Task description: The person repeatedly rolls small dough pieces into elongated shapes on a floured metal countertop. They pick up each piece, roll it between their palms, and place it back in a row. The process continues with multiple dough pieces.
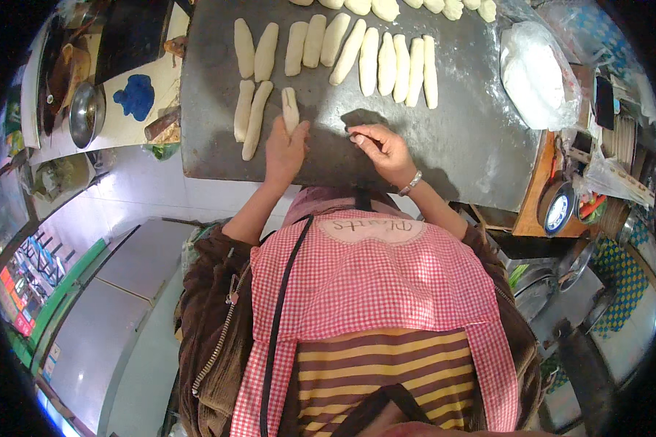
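My left hand (285,148) is around the lower end of a short dough roll (290,102), which has a lengthwise crease on top and rests on the dark work board (317,147). Its lower part is hidden by my fingers. Just left of that hand lie two longer dough rolls, a slim one (243,112) and a slanting one (257,121). My right hand (385,153) hovers over or rests on the board, thumb and forefinger pinched together. A small dark spot shows at the fingertips; whether it is something held is unclear.
Several dough rolls (368,63) lie in a row across the board, with more dough pieces (385,8) at its far edge. A plastic-covered white mass (536,76) sits at the right. On the left counter are a metal bowl (86,116) and a blue cloth-like item (136,97).
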The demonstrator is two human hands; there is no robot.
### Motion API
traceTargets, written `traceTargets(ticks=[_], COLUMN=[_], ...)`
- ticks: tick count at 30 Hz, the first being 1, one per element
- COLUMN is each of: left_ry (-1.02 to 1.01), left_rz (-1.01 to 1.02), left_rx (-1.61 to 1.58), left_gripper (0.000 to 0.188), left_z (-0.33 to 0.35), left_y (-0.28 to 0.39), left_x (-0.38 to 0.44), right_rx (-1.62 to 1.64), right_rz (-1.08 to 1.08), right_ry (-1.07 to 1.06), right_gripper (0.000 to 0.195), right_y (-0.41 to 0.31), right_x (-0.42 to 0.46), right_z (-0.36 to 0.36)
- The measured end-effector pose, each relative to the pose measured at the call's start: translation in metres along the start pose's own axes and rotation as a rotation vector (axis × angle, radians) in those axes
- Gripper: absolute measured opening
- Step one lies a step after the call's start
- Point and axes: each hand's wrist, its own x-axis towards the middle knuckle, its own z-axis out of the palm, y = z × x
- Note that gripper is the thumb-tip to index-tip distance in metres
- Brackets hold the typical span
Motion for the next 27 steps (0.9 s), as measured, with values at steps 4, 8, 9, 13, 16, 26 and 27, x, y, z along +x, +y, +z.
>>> traceTargets(ticks=[4,8,9,13,16,26,27], left_ry=[0.223,0.257,0.247,0.232,0.257,0.211,0.135], left_rz=[0.387,0.512,0.533,0.565,0.510,0.271,0.255], left_rx=[0.411,0.608,0.607,0.603,0.492,0.204,0.090], left_gripper=[0.078,0.084,0.082,0.076,0.071,0.057,0.055], left_z=[-0.011,-0.012,-0.011,-0.013,-0.018,-0.011,-0.012], left_y=[-0.015,-0.005,-0.005,-0.027,-0.033,-0.012,-0.015], left_x=[0.005,-0.002,0.002,0.022,0.027,0.036,0.033], right_rx=[-0.045,-0.088,-0.076,-0.287,-0.323,-0.427,-0.382], right_rz=[0.044,0.087,0.111,0.093,0.064,-0.393,-0.356], right_ry=[0.060,0.175,0.215,0.417,0.430,-0.036,-0.050], right_gripper=[0.021,0.023,0.023,0.026,0.026,0.025,0.026], right_y=[0.018,0.030,0.029,0.033,0.023,0.003,0.001], right_x=[0.004,0.026,0.034,0.077,0.102,0.119,0.119], right_z=[-0.017,-0.056,-0.067,-0.124,-0.145,0.016,0.032])
